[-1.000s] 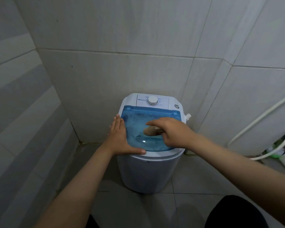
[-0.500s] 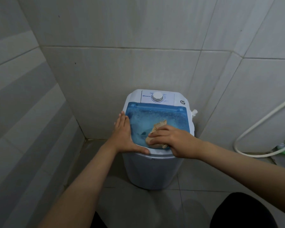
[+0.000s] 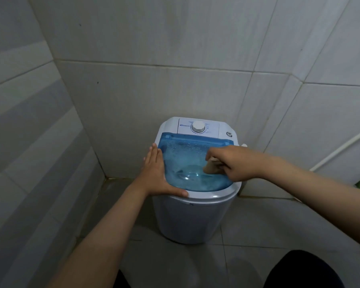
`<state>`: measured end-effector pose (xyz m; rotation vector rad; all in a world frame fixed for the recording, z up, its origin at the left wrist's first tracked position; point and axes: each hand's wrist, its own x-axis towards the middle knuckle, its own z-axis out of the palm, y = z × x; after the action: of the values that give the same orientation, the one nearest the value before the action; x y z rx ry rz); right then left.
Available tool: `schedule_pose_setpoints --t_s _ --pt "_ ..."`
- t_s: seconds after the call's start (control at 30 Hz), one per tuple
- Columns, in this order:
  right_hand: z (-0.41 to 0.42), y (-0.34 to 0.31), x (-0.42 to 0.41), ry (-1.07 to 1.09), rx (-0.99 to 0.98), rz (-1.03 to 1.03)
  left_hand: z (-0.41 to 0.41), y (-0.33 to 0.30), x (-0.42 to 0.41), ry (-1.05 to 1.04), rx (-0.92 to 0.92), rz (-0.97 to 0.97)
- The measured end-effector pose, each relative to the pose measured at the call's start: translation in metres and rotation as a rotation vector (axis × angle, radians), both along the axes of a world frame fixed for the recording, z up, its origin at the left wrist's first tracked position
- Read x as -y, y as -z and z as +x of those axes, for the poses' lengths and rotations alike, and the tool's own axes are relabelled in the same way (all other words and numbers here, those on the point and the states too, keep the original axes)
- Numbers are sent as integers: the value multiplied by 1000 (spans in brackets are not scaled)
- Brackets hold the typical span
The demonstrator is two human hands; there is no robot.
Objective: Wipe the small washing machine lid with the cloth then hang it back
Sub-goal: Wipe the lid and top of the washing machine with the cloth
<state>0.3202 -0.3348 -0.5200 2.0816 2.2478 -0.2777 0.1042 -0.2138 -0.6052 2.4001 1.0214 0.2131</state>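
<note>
Since half a second ago, the right hand [image 3: 235,163] has slid its gripped cloth [image 3: 210,166] from the lid [image 3: 187,161]'s front edge toward its right side. Left hand [image 3: 157,175] lies flat and open on the lid's left rim, bracing. Hard pressure may flex the thin, wet lid or let the cloth skid off.

Blue lid [image 3: 187,161] (beige cloth [image 3: 210,167])

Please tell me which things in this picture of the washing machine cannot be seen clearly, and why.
Head view only:
- Cloth: mostly covered by the right hand gripping it; its full shape is hidden.
- Print around the dial: too small to read.
- Drum under the blue lid: blurred by droplets on the plastic.
- White hose: cut off by the right edge.
- Left hand hides the machine's left rim.
</note>
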Motion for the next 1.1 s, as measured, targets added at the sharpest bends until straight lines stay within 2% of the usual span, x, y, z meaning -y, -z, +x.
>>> schedule_pose_setpoints --t_s 0.13,0.3,0.63,1.1 --pt "-24 3 -25 -3 -111 57 2 2 -1 -16 9 6" --pt "-37 10 -52 30 -165 -52 2 3 -2 -11 17 11" --pt "-38 17 -66 99 -334 55 1 4 -3 -4 21 3" --pt "-59 3 -71 52 20 -50 -1 4 -1 -7 -4 7"
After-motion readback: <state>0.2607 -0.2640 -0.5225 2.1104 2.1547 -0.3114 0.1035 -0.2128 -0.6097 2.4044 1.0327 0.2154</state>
